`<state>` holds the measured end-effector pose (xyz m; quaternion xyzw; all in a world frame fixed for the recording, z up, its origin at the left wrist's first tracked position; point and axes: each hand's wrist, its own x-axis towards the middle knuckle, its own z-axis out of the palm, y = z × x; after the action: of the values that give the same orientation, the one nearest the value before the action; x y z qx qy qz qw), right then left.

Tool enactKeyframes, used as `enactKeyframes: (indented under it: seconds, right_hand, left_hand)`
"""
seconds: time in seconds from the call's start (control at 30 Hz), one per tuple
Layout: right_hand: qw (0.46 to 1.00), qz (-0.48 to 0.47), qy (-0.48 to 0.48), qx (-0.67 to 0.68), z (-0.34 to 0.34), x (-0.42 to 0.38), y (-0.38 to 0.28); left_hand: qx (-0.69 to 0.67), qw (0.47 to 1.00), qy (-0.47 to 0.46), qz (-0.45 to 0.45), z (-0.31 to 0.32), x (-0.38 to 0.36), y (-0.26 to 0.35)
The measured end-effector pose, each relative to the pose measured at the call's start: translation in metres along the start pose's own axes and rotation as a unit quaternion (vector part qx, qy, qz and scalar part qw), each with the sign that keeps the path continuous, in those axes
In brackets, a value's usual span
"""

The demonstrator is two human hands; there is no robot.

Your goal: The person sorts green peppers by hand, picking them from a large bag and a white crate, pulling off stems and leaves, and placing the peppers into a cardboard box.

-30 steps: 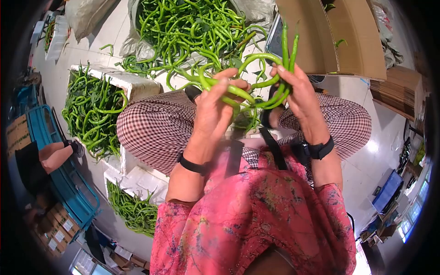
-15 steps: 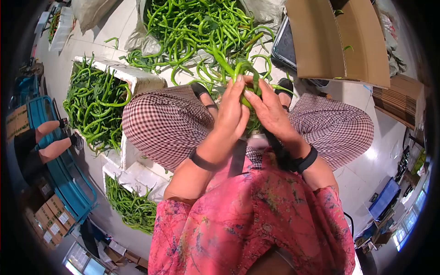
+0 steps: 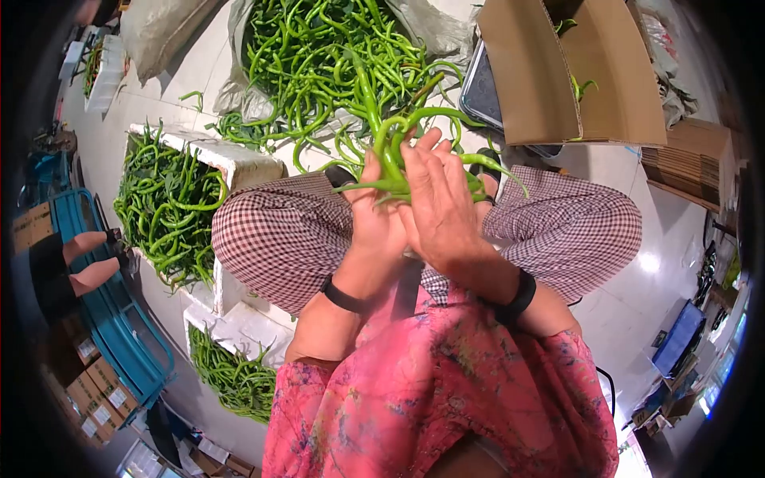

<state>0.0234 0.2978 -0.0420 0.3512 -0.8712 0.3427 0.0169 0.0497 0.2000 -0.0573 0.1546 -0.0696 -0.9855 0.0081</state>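
Note:
My left hand (image 3: 378, 219) is closed around a small bunch of long green chili peppers (image 3: 392, 159), its thumb up along their side. My right hand (image 3: 443, 203) presses against the same bunch from the right, fingers fairly straight and the peppers between both hands. Pepper tips stick out to the left, right and away from me. Beyond the hands, a big heap of green chili peppers (image 3: 327, 72) spills from a pale sack (image 3: 239, 48) onto the floor. What lies under my palms is hidden.
At the left stand a white foam box (image 3: 247, 169) full of peppers and a second foam box (image 3: 231, 319) nearer me. A cardboard box (image 3: 530, 88) with a few peppers is at the upper right. Another person's legs (image 3: 92, 275) show beside a teal metal rack (image 3: 119, 311).
My hands have turned and opened wider around the bunch, the right now lying partly over the left. More peppers fan out between them. More pepper shows in the cardboard box.

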Motion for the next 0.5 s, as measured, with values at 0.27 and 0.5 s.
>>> enactKeyframes:
  seconds: [0.27,0.5]
  right_hand:
    - [0.998,0.003,0.046,0.044,0.000,-0.008,0.009]
    - [0.974,0.109,0.039,0.196,-0.009,0.003,0.030]
  left_hand:
    - [0.131,0.986,-0.102,0.003,-0.008,-0.002,-0.005]
    - [0.167,0.983,-0.064,0.033,0.001,0.001,-0.010]
